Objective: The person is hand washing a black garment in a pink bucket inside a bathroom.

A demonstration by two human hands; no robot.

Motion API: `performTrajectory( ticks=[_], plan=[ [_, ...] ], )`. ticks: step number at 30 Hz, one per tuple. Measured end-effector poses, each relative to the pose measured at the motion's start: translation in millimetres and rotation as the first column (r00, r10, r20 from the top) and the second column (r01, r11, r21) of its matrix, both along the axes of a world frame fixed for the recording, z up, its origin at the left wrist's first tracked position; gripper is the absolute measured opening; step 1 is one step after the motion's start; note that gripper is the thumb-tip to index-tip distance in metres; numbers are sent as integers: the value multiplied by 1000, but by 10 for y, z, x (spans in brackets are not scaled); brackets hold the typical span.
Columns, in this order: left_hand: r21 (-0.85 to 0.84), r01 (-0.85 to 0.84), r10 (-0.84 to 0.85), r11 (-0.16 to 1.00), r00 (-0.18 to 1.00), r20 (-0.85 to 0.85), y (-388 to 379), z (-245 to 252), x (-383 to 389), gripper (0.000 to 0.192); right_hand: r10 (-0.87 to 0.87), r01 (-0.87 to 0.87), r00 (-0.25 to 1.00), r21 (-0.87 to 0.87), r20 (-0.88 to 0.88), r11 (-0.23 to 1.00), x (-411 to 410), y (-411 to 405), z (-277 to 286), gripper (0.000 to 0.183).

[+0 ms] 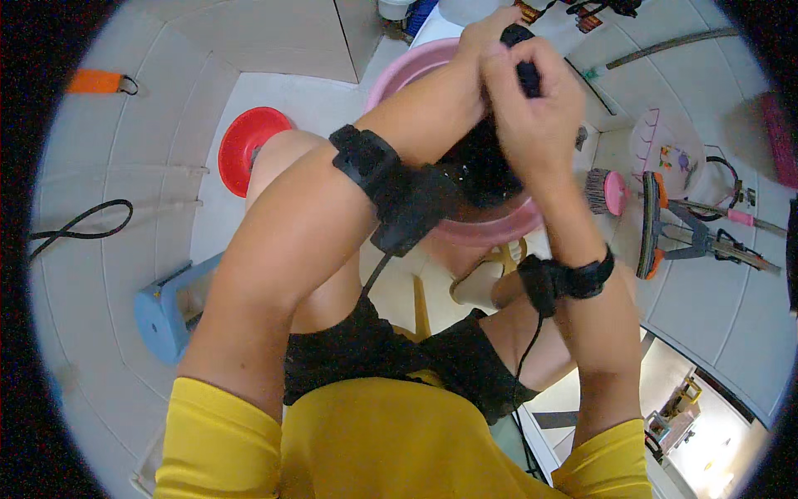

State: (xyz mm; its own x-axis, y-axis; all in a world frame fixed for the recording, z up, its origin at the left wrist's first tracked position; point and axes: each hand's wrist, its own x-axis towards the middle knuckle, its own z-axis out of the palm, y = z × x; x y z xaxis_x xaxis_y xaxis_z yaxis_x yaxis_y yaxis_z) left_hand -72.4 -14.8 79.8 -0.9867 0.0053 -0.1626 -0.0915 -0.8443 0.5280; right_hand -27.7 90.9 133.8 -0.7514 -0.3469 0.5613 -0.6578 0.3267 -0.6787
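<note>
A bunched black cloth (486, 156) hangs from my two hands over a large pink plastic basin (399, 68). My right hand (542, 106) is closed around an upper fold of it, slightly blurred. My left hand (489, 40) crosses over to the right and grips the cloth beside the right one; the right hand hides part of its fingers. Both wrists carry black straps, the left strap (399, 187) and the right strap (564, 277), each with a cable running back towards my body. The cloth's lower part reaches into the basin, and my arms cover much of the basin's inside.
A red plastic basin (234, 150) and a blue plastic stool (159, 324) stand to the left. On the right are a pink-backed brush (614, 192), a mop with a grey and orange head (651, 224) and a patterned translucent basin (667, 153). Tiled walls close in both sides.
</note>
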Motion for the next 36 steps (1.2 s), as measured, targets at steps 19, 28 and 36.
performTrajectory(
  ticks=[19,28,36],
  plan=[
    [149,-137,146,979,988,-53,227,18,3,34,-45,45,999,-12,10,999,-52,-6,-5,28],
    [38,-127,127,991,992,6,287,16,-83,35,-115,117,991,-27,68,993,-353,119,-23,28],
    [-45,-165,166,985,986,22,499,82,-19,34,-130,129,991,-61,-18,990,-580,197,-91,29]
  ],
)
